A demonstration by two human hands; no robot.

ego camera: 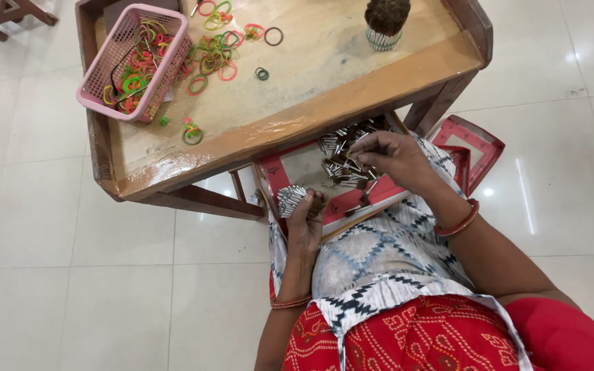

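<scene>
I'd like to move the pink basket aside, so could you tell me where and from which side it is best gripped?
I would grip the pink basket by the rim of its long left wall, coming from the table's left edge. That wall overhangs the wooden table, so fingers can probably close over it from outside. The opposite long side is crowded by loose rubber bands. Both hands are busy: the left hand holds a bundle of small metal pieces.
</scene>
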